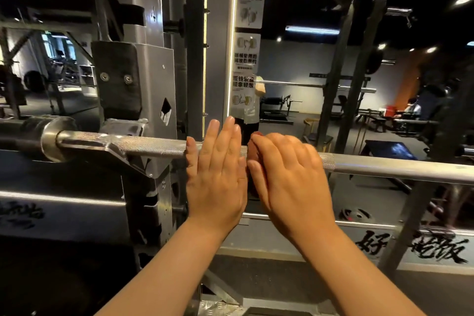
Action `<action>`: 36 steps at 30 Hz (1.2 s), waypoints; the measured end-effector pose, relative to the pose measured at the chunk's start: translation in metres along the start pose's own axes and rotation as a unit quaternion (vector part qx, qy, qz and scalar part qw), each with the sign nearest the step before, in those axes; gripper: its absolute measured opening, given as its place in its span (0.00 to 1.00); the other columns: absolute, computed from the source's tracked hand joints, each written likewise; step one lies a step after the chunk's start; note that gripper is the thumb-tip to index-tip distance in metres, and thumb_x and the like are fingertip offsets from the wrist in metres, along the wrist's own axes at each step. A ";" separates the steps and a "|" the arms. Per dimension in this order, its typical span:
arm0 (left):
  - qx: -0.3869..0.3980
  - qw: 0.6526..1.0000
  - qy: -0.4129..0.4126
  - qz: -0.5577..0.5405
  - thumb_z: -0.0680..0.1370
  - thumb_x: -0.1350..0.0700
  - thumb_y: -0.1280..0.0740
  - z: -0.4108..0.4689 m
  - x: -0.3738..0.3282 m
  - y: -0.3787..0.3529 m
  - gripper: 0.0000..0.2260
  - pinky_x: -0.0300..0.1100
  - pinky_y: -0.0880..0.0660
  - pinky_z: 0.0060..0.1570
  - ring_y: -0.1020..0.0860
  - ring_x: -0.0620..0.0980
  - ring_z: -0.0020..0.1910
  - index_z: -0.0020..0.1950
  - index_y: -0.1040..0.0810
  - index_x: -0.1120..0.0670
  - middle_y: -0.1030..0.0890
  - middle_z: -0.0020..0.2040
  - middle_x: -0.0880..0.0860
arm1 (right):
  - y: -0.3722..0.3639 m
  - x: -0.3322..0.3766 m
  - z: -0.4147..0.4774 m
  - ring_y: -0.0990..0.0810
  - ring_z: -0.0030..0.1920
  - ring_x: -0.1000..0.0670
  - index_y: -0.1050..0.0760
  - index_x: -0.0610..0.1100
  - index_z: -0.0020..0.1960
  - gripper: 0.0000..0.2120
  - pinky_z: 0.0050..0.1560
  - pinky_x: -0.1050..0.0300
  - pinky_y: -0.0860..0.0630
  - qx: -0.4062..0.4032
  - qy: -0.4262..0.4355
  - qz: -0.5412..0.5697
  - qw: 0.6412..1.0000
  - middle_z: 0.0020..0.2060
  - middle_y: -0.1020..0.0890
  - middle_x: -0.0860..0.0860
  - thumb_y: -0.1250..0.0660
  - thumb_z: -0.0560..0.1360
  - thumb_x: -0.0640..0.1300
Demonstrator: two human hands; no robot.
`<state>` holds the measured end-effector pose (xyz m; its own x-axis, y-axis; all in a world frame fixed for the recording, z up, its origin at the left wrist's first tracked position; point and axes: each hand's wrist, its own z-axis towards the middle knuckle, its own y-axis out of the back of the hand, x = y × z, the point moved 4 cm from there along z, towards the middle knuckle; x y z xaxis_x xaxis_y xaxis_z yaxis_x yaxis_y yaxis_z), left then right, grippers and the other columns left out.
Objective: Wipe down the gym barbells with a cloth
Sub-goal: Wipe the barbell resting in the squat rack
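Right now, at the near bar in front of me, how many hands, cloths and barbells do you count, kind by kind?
Hands: 2, the left hand and the right hand
Cloths: 1, a reddish-brown cloth under the right hand
Barbells: 1, the near barbell
Total: 4

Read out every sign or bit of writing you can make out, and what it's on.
"轻拿轻放", likely: lower poster beside the light strip.
"好" and "饭": brush lettering on the low right panel.
Upper posters, left panel lettering: too blurred to read.
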<state>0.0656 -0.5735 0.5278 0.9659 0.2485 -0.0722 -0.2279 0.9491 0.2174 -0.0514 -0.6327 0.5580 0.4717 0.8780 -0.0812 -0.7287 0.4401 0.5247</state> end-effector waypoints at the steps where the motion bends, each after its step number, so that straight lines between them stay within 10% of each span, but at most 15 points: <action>1: 0.006 1.000 -0.001 0.003 0.86 0.55 0.47 0.000 0.000 0.001 0.22 0.57 0.60 0.80 0.43 0.56 0.81 0.79 0.35 0.61 0.37 0.80 0.56 | 0.003 -0.006 -0.001 0.24 0.61 0.46 0.26 0.45 0.69 0.19 0.62 0.48 0.31 0.008 0.009 0.008 1.000 0.61 0.21 0.48 0.45 0.85 0.53; 18: 0.007 1.000 0.000 -0.002 0.87 0.53 0.51 0.000 -0.001 0.000 0.22 0.56 0.60 0.80 0.42 0.57 0.81 0.79 0.35 0.60 0.35 0.80 0.56 | 0.017 -0.029 0.005 0.25 0.50 0.47 0.24 0.48 0.55 0.17 0.55 0.50 0.31 -0.033 -0.116 0.041 0.992 0.47 0.23 0.53 0.51 0.86 0.51; 26: 0.005 1.000 0.001 -0.002 0.87 0.53 0.51 -0.001 -0.002 -0.002 0.23 0.57 0.60 0.80 0.43 0.56 0.81 0.79 0.35 0.60 0.36 0.80 0.56 | -0.007 0.000 -0.018 0.30 0.72 0.41 0.30 0.40 0.74 0.21 0.76 0.38 0.39 -0.049 -0.042 0.012 0.998 0.69 0.26 0.43 0.44 0.84 0.46; 33: -0.007 1.000 0.009 -0.002 0.87 0.53 0.51 -0.001 -0.003 -0.003 0.22 0.58 0.59 0.79 0.42 0.58 0.81 0.78 0.34 0.61 0.35 0.79 0.57 | 0.009 -0.004 0.032 0.23 0.50 0.46 0.24 0.48 0.56 0.17 0.53 0.49 0.28 0.110 -0.074 -0.032 0.991 0.49 0.21 0.50 0.50 0.85 0.51; 36: -0.008 1.000 0.008 -0.004 0.86 0.54 0.49 -0.001 -0.003 -0.003 0.22 0.59 0.59 0.79 0.41 0.59 0.80 0.78 0.34 0.61 0.34 0.79 0.58 | 0.006 0.001 0.017 0.23 0.53 0.45 0.23 0.46 0.58 0.15 0.57 0.48 0.28 0.036 -0.071 0.000 0.997 0.52 0.21 0.49 0.47 0.85 0.49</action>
<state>0.0633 -0.5771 0.5267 0.9654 0.2447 -0.0901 -0.2229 0.9538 0.2016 -0.0467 -0.6323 0.5758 0.5404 0.8406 0.0371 -0.6944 0.4207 0.5839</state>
